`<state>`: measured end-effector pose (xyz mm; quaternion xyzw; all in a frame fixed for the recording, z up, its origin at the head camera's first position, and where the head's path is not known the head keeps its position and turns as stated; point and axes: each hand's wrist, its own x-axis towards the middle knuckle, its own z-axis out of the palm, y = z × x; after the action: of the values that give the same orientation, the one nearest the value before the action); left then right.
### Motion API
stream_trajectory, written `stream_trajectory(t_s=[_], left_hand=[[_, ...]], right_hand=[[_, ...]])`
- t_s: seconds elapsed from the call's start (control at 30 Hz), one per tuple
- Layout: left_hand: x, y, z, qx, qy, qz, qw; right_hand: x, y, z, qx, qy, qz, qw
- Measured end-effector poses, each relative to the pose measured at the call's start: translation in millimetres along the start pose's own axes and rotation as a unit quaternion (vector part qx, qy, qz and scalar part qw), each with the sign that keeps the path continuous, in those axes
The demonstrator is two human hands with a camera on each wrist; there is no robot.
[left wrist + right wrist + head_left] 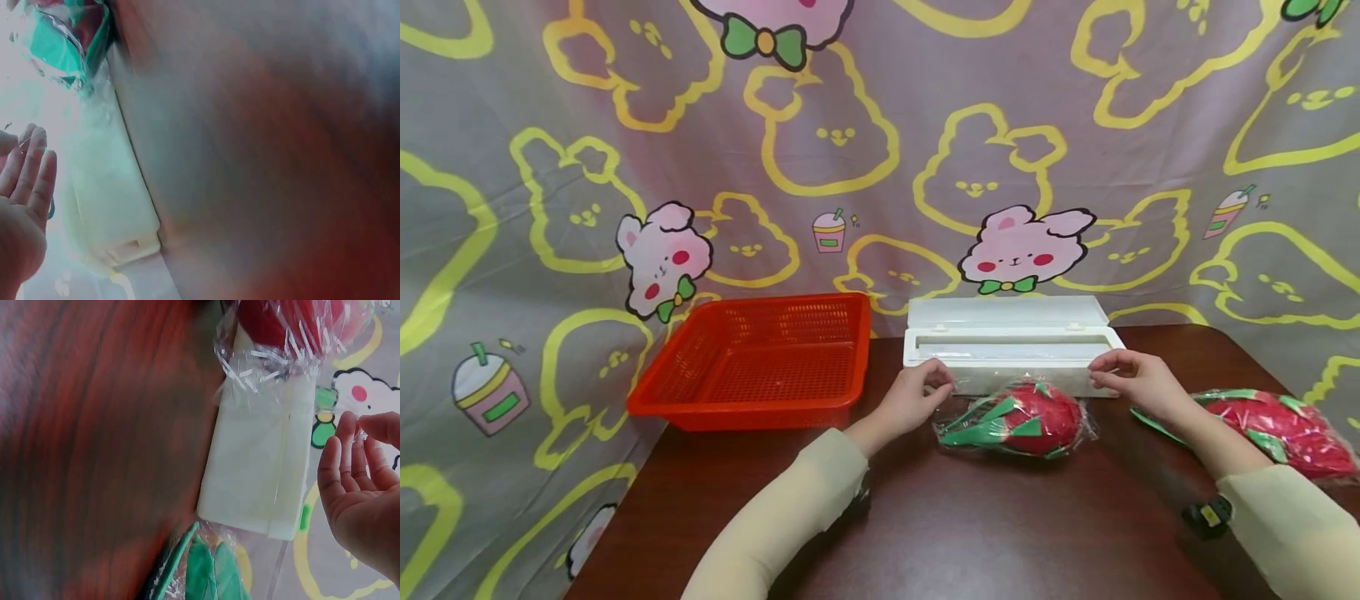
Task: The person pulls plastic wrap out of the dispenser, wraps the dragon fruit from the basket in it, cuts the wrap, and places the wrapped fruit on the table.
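Observation:
My left hand (922, 388) pinches clear cling film (24, 144) between thumb and fingertips, at the left end of a long white cling film dispenser (1011, 363). At its right end my right hand (1141, 385) pinches the film too, a bit of it showing at the fingertips in the right wrist view. The dispenser's pale lid (1007, 312) stands raised at the back. Right in front of the box lies a red dragon fruit (1047, 421) with green scales, in crinkled clear film. How far the film stretches between my hands is hard to see.
A red-orange plastic basket (760, 414) stands on the left of the dark brown table (970, 517). Another film-wrapped dragon fruit (1292, 429) lies at the right, partly behind my right forearm. A patterned cloth (895, 100) hangs behind the table.

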<state>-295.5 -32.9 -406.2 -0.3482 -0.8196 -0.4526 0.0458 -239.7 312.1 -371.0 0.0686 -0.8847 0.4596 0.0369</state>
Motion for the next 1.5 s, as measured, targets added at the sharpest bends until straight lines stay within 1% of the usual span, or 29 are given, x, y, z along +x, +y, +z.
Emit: stream_trajectory(t_s=[0.13,0.27,0.37,0.5,0.67,0.77,0.87,1.07,1.2,1.27,1.37,1.43,1.5], left_hand=[[-2.6,3.6,3.1,-0.032,-0.001,-0.014,0.9994],[-5.0,10.5,7.3,-0.055,-0.010,-0.008,0.9984],[-7.1,16.4,11.9,-0.057,-0.023,0.002,0.9981],[-10.2,21.1,20.1,-0.041,-0.044,0.001,0.9982],[-12.1,23.4,29.2,-0.027,-0.066,-0.009,0.9974],[-12.4,22.8,32.9,-0.018,-0.070,-0.006,0.9974],[-11.5,21.2,35.0,-0.005,-0.065,0.005,0.9978],[-9.2,20.6,35.2,-0.005,-0.055,0.015,0.9983],[-8.6,23.9,33.0,0.026,-0.061,0.040,0.9970],[-8.9,24.6,31.6,0.050,-0.068,0.049,0.9952],[-10.6,25.2,29.3,0.066,-0.080,0.052,0.9932],[-11.3,24.0,28.5,0.066,-0.084,0.056,0.9927],[-11.3,22.7,28.2,0.052,-0.081,0.055,0.9938]], right_hand=[[-7.8,-4.5,4.0,0.014,-0.003,-0.013,1.000],[-14.9,-5.9,7.3,0.002,-0.008,-0.043,0.999],[-18.3,-5.5,11.0,0.002,-0.017,-0.050,0.999],[-19.3,-4.6,18.3,0.016,-0.031,-0.052,0.998],[-17.9,-4.3,27.0,0.008,-0.031,-0.063,0.997],[-17.9,-4.1,30.6,0.001,-0.026,-0.064,0.998],[-18.9,-4.7,33.0,-0.010,-0.015,-0.065,0.998],[-23.0,-7.4,36.7,-0.054,0.018,-0.081,0.995],[-27.2,-8.7,38.5,-0.067,0.033,-0.092,0.993],[-28.7,-10.4,39.0,-0.065,0.033,-0.095,0.993],[-30.4,-13.9,38.0,-0.064,0.028,-0.098,0.993],[-31.6,-15.3,35.7,-0.057,0.022,-0.094,0.994],[-31.9,-15.1,32.4,-0.055,0.021,-0.090,0.994]])
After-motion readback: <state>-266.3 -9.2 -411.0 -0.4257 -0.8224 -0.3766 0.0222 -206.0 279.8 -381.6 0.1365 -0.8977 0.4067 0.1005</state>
